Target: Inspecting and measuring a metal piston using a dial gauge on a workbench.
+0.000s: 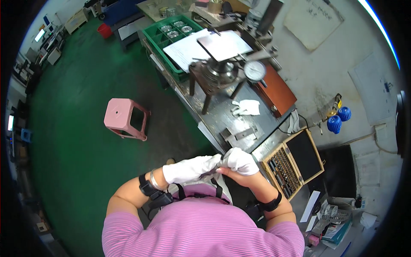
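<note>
Both my hands meet in front of my waist, just off the near edge of the workbench. A white cloth glove covers my left hand past the wrist; its fingers are closed against the other hand. My right hand has white glove cloth over its fingers and back, while a bare thumb and wrist show. Its fingers are curled in, and what lies between the two hands is hidden. Nearest on the bench are a grey metal block and another white glove.
A dial gauge sits by a metal stand. Behind are papers and a green crate. A brown box lies against the wall; an open wooden gauge-block case is right. A pink stool stands left.
</note>
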The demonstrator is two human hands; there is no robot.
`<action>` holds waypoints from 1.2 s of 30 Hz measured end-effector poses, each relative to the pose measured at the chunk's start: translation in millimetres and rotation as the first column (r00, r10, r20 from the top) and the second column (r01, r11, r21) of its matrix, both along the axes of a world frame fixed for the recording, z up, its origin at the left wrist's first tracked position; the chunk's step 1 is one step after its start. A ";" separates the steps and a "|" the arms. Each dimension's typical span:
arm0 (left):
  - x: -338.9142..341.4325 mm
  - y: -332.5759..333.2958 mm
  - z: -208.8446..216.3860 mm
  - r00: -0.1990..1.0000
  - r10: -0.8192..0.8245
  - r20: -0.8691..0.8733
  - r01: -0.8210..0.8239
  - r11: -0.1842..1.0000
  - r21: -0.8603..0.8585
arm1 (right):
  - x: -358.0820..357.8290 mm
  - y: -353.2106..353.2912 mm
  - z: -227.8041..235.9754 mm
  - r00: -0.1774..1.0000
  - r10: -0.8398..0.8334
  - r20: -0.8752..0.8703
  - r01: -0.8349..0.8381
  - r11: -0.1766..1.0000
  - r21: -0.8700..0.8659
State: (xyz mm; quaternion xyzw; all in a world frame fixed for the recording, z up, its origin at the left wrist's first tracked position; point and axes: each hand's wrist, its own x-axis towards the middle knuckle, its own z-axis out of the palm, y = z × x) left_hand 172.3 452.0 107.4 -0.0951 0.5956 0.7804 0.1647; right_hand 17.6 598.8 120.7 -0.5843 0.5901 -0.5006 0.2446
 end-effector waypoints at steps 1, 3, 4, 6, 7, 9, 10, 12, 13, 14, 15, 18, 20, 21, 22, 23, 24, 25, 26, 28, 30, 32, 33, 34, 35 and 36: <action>15.4 -15.7 2.8 1.000 0.011 -0.020 -0.010 1.000 0.020 | 12.9 -18.3 0.4 0.995 0.068 0.075 -0.064 0.996 -0.054; 41.6 -37.3 11.5 0.986 0.117 -0.118 -0.106 0.990 0.091 | 38.6 -51.5 9.3 0.988 0.098 0.123 -0.090 0.994 -0.066; 56.6 -53.0 15.8 0.991 0.124 -0.052 -0.116 0.983 0.141 | 53.0 -68.2 14.9 0.984 0.104 0.147 -0.097 0.994 -0.060; 87.8 -75.5 -5.9 0.958 0.218 -0.187 -0.222 0.975 -0.001 | 73.2 -102.3 16.8 0.986 0.133 0.104 -0.125 0.989 -0.082; 94.9 -88.5 1.7 0.957 0.211 -0.197 -0.215 0.977 0.000 | 79.6 -118.7 16.0 0.986 0.154 0.068 -0.146 0.983 -0.108; 110.4 -111.1 25.9 0.962 0.265 0.069 -0.265 0.964 0.002 | 91.9 -144.8 14.4 0.988 0.154 0.014 -0.151 0.982 -0.115; 119.0 -119.6 24.5 0.963 0.260 0.068 -0.261 0.965 -0.003 | 99.2 -156.7 16.1 0.989 0.149 0.014 -0.146 0.982 -0.121; 134.1 -133.2 20.3 0.924 0.377 0.060 -0.375 0.926 -0.039 | 109.5 -178.4 21.3 0.986 0.163 -0.018 -0.163 0.986 -0.026; 139.0 -142.6 24.2 0.929 0.358 0.089 -0.355 0.934 -0.047 | 113.3 -187.4 19.9 0.987 0.157 -0.016 -0.158 0.987 -0.037; 142.4 -149.4 24.2 0.936 0.343 0.086 -0.339 0.939 -0.055 | 115.0 -194.6 21.6 0.990 0.140 -0.018 -0.141 0.989 -0.045; 145.4 -154.9 23.2 0.918 0.365 0.152 -0.368 0.930 -0.009 | 115.6 -201.3 24.4 0.989 0.146 -0.016 -0.146 0.989 -0.025; 143.1 -177.9 29.7 0.931 0.318 0.178 -0.331 0.943 0.045 | 111.7 -217.6 21.9 0.989 0.148 -0.002 -0.148 0.989 -0.024; 136.8 -189.1 26.5 0.933 0.324 0.159 -0.330 0.944 0.010 | 104.1 -228.2 21.6 0.986 0.167 0.013 -0.167 0.985 0.040; 129.9 -196.2 27.6 0.932 0.319 0.170 -0.327 0.945 0.020 | 99.0 -235.3 21.9 0.989 0.150 0.013 -0.150 0.988 0.030; 123.7 -203.8 28.1 0.936 0.309 0.168 -0.315 0.949 0.011 | 94.6 -243.4 21.8 0.989 0.146 0.002 -0.145 0.989 -0.025; 116.9 -211.5 28.7 0.942 0.312 0.126 -0.317 0.948 0.018 | 90.0 -251.7 21.8 0.990 0.141 -0.008 -0.141 0.987 -0.080; 109.2 -219.3 30.2 0.945 0.315 0.086 -0.318 0.948 0.026 | 84.6 -259.4 21.8 0.991 0.135 -0.016 -0.136 0.982 -0.134; 96.2 -228.1 41.1 0.926 0.352 0.135 -0.350 0.936 -0.041 | 76.7 -269.7 23.5 0.991 0.120 -0.061 -0.128 0.982 -0.142; 85.2 -237.7 45.5 0.928 0.345 0.140 -0.341 0.938 -0.052 | 68.0 -277.1 24.3 0.992 0.111 -0.053 -0.118 0.981 -0.152; 67.8 -256.0 52.4 0.954 0.291 0.077 -0.290 0.957 -0.015 | 50.8 -287.0 25.8 0.996 0.092 -0.021 -0.094 0.978 -0.186; 48.3 -282.6 56.3 0.988 0.151 0.016 -0.150 0.988 -0.031 | 33.5 -299.2 29.8 0.996 0.068 -0.052 -0.078 0.966 -0.247; 29.7 -297.6 60.8 0.990 0.135 0.040 -0.136 0.991 0.012 | 20.9 -306.3 44.0 0.999 0.027 -0.038 -0.035 0.975 -0.220; 22.4 -300.0 68.7 0.989 0.146 -0.010 -0.145 0.987 0.063 | 15.4 -311.4 49.5 0.997 0.000 -0.072 -0.018 0.969 -0.245; 15.0 -309.7 70.0 0.988 0.151 -0.002 -0.151 0.987 0.063 | 9.5 -318.3 53.3 0.998 0.005 -0.065 -0.021 0.970 -0.244; 7.8 -319.9 70.9 0.994 0.110 0.009 -0.110 0.992 0.057 | 4.1 -325.1 56.2 0.998 0.005 -0.062 -0.020 0.970 -0.244; 2.0 -329.2 70.9 0.997 0.068 0.021 -0.069 0.996 0.052 | -1.3 -332.0 58.0 0.998 0.003 -0.059 -0.017 0.970 -0.244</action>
